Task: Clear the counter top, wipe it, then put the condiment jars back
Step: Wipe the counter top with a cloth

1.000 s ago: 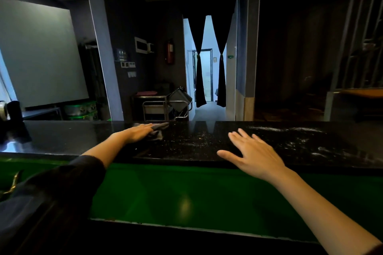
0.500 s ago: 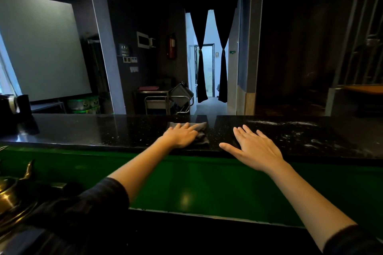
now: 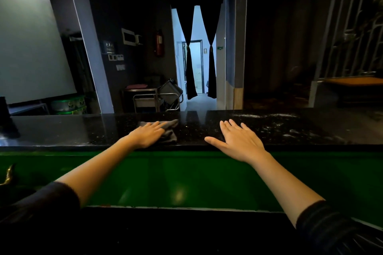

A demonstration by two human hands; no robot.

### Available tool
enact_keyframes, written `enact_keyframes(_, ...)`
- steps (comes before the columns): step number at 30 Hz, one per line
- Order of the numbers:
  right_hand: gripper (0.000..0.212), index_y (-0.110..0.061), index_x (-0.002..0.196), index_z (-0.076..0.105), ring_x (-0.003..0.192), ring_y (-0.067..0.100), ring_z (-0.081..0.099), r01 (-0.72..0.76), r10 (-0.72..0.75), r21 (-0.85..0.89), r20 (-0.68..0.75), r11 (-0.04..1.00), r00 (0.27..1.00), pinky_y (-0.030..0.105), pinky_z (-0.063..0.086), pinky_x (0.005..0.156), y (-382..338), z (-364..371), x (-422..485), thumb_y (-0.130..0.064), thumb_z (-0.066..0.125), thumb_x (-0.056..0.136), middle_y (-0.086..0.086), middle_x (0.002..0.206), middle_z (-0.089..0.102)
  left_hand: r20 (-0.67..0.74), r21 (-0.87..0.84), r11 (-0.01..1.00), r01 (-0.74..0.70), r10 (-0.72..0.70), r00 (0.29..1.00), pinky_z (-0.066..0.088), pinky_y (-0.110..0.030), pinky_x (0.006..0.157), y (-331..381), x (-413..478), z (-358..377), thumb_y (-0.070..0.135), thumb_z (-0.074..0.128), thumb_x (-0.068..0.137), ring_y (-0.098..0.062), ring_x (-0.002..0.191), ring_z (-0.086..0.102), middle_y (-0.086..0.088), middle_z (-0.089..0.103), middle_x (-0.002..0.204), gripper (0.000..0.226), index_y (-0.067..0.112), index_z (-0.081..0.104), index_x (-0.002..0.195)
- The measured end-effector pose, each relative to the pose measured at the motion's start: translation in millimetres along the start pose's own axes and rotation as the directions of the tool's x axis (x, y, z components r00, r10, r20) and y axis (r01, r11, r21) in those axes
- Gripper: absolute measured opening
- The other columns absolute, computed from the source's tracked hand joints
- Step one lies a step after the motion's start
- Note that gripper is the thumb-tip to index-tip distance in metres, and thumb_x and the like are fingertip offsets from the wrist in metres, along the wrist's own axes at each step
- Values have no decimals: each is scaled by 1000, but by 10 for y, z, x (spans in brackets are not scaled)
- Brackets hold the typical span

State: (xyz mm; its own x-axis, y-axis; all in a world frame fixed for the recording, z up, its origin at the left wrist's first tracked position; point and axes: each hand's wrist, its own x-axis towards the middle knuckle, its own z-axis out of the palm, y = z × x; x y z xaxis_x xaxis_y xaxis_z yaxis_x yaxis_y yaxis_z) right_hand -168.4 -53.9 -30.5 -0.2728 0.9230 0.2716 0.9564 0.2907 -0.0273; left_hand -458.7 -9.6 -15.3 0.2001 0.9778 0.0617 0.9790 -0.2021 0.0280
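Pressing flat on a grey cloth [image 3: 165, 130] with the left hand [image 3: 148, 134], fingers stretched out over it and pointing right along the black counter top [image 3: 62, 130]. Not gripping, just palm down, pinning the cloth to the stone. Cloth bunched a little under the fingertips, its loose edge trailing toward the far side. Right hand [image 3: 238, 143] spread wide, empty, palm down at the near edge of the counter, just beside the cloth on its right; whether touching or hovering just above, cannot tell. Beyond that hand, to the right, pale smears and white residue [image 3: 279, 128] across the dark surface, running lengthwise along the counter. So the dirty stretch lies right of both hands, nearer the right one, while the cloth sits under the left. Looks like mid-wipe, with the sweep likely needing to carry rightward past the open hand. No condiment jars anywhere in view; left part of the counter dark and glossy
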Motion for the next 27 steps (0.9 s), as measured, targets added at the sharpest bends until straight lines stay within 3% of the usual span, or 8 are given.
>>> enact_keyframes(2,119,-11,154,13,149,17,10,-4,4,9,-7,1000,1000,43,12,121,-12,15,12,-88,-6,65,6,160,17,-20,71,996,48,-47,999,21,-56,114,38,-92,30,25,17,104,-39,143,19,-8,10,160,48,18,18,151)
enact_keyframes(5,117,-11,154,15,148,18,14,-12,12,21,0,1000,1000,43,15,120,-2,20,24,-87,-5,67,6,160,19,-28,205,979,-9,15,1000,25,-60,110,404,-32,101,30,19,102,-43,139,23,-9,14,159,46,17,30,144)
enact_keyframes(8,87,-13,154,17,146,20,22,-13,14,41,-21,999,1000,41,20,117,-2,-1,33,-72,13,90,6,159,23,-51,148,987,-59,68,996,21,-59,113,947,136,159,42,15,99,-41,141,20,-10,16,158,55,25,17,151)
enact_keyframes(10,66,-15,154,19,145,20,24,-16,23,170,-41,985,999,39,22,115,15,-52,23,-52,26,99,3,158,25,-3,107,989,-100,101,995,14,-60,115,1209,231,170,49,10,95,-41,144,11,-11,10,160,61,25,15,151)
enact_keyframes(13,57,-15,151,29,143,17,26,-5,31,273,-90,962,995,36,18,117,211,-157,-51,-44,33,101,2,155,32,79,95,981,-171,164,983,13,-60,115,1092,317,113,56,-3,81,-40,146,7,-8,3,161,82,17,17,150)
enact_keyframes(16,57,-12,148,36,140,15,33,-36,42,69,-87,997,995,35,15,117,563,-160,-159,-46,28,102,3,150,41,46,47,999,-14,12,999,14,-57,116,613,447,59,43,4,95,-38,146,8,-10,0,161,64,10,18,149)
enact_keyframes(19,58,-15,148,36,141,13,31,-47,47,7,-85,999,995,34,15,117,683,-106,-196,-49,25,102,0,151,40,50,48,990,135,-138,989,11,-50,118,134,759,39,34,12,103,-37,146,9,-8,-3,161,52,10,22,149)
enact_keyframes(27,59,-15,150,31,144,15,25,-40,39,-5,-127,999,991,37,19,117,725,0,-117,-47,23,101,0,152,38,75,14,979,202,-203,976,8,-60,115,366,1687,73,65,11,84,-40,145,11,-9,10,160,65,48,10,147)
